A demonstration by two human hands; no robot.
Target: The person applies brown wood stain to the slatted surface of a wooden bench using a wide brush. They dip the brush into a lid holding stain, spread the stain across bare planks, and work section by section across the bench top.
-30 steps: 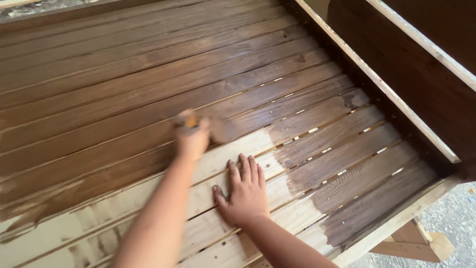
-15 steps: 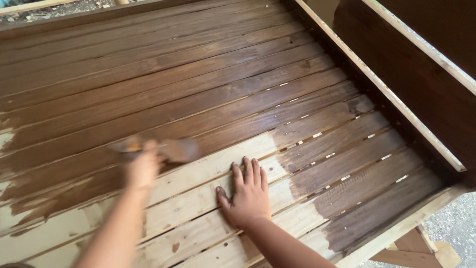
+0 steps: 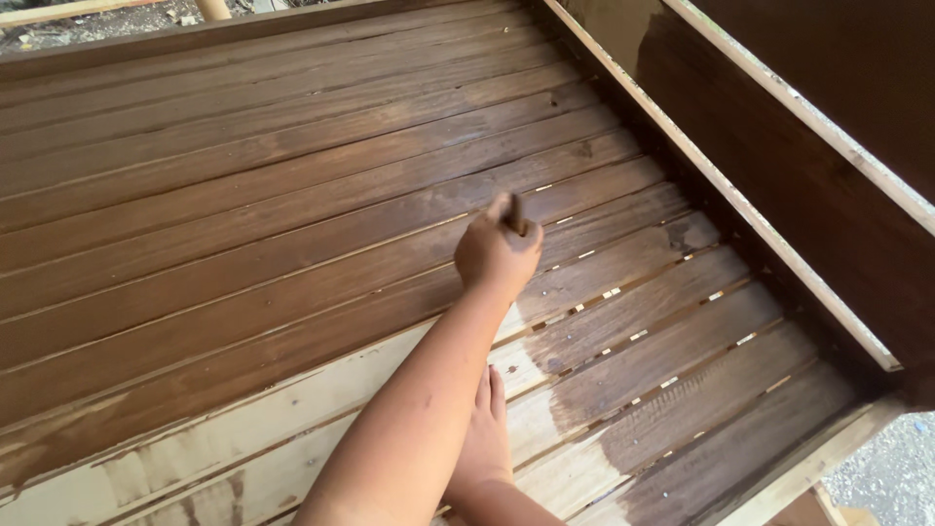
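Head view, looking down over my own two arms at a slatted wooden panel (image 3: 292, 224) that fills nearly the whole picture. My left hand (image 3: 497, 255) is stretched forward across the boards, near the middle of the picture, closed in a tight fist around the handle of a brush (image 3: 514, 212); only the dark stub of the handle shows, poking up out of the top of my fist, and the bristles are hidden behind my hand. My left forearm (image 3: 419, 409) runs from the bottom edge diagonally up and to the right, long and nearly straight, with the wrist slightly bent down toward the wood. My right hand (image 3: 484, 438) lies flat on the pale boards close to me, palm down and holding nothing, fingers together and pointing away; my left forearm crosses over it and covers most of it, so only some fingers and the wrist show. The slats are stained dark brown across the far and middle part and along the right side. A strip of bare pale wood (image 3: 243, 458) lies nearest me at the lower left and reaches up to just under my left fist. Along the right runs a dark stained side board (image 3: 779, 185) with a pale unstained top edge. Gravel ground (image 3: 886, 468) shows at the bottom right corner.
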